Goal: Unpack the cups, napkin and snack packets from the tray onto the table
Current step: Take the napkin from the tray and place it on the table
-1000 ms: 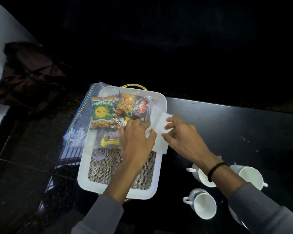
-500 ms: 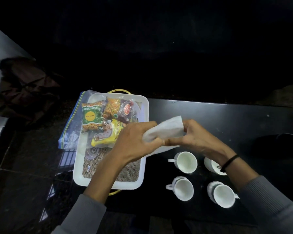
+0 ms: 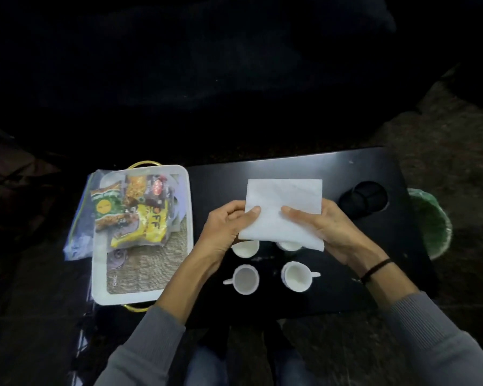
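Observation:
A white napkin is held flat above the black table, over the cups. My left hand pinches its left edge and my right hand pinches its right edge, thumbs on top. Several white cups stand on the table below: two near ones show fully, two farther ones are partly hidden by the napkin. The white tray lies to the left with snack packets, green, yellow and dark red, piled at its far end on a woven mat.
A clear plastic bag hangs off the tray's left side. A small glass object lies in the tray. A black round holder sits at the table's right end, with a green bin beyond the edge.
The napkin was lifted out of the tray, carried right over the cups and spread flat between both hands. The view shifted right.

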Demonstrator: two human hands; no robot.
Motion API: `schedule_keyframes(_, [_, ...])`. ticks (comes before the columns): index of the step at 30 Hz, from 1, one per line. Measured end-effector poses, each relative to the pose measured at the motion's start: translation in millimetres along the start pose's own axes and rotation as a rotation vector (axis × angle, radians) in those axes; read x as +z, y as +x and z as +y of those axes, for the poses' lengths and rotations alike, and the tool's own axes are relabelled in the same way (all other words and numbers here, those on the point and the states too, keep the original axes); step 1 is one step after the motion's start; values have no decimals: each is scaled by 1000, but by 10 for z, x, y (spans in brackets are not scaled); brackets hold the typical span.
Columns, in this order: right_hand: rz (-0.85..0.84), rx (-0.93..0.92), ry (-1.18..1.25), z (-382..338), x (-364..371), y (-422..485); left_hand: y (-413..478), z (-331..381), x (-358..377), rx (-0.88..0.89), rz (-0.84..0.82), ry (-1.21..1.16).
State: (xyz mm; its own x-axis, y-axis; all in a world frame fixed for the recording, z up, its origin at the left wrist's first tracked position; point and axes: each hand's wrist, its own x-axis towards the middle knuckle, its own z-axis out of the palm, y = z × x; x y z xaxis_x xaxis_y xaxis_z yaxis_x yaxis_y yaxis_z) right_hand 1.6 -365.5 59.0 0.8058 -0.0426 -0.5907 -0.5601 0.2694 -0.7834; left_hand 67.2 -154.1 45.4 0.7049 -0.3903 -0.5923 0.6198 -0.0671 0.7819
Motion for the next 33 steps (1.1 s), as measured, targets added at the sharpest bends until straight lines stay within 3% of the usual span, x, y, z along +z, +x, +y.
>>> schedule_keyframes(10, [88,-25,160,172,-836,-226,303,-151,861,-49,-10,163])
schedule_keyframes(16, [412,-51,103,208,-1337,-270,558,-191,1364,-133,-1,219])
schedule_keyframes(20, [679,-49,-122,184,-1723,-233,700,-211,1659,-161,-47,308])
schedule_keyframes(23, [768,-33,-342,103,-1920,-188,771,-223,1830,-178,-69,324])
schedule_keyframes(29, [716,-39,-747,-41,-2093,63,916,-219,2006,-186,-62,332])
schedule_keyframes(33, [660,-18,-876,-29,-2055,251,977,-245,2011,-190,-39,336])
